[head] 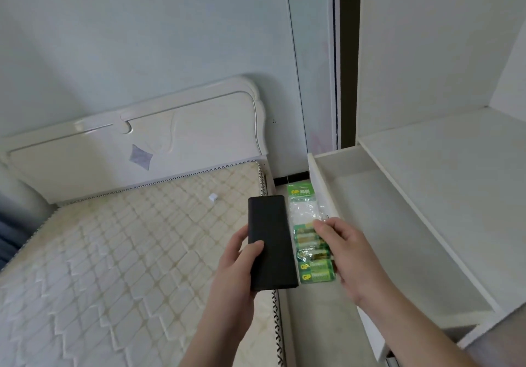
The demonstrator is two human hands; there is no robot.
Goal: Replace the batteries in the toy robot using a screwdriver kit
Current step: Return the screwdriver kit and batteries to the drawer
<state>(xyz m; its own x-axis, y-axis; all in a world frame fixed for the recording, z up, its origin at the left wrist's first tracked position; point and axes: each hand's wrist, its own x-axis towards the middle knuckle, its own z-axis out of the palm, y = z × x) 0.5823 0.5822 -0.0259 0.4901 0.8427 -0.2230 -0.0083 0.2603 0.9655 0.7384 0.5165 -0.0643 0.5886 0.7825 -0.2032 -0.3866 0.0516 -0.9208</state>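
Left hand point(239, 264) grips the black case point(270, 241), right hand point(347, 253) pinches the battery pack point(310, 241) mid-frame; that floppy pack could easily slip out.

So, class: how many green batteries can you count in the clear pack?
2 clearly, stacked at the bottom of the battery pack held in the right hand. More lie above them, blurred by plastic glare and partly behind the fingers, so no exact total.

Bare mattress point(113, 253), white headboard point(142, 150) (carved), open drawer point(384, 224).
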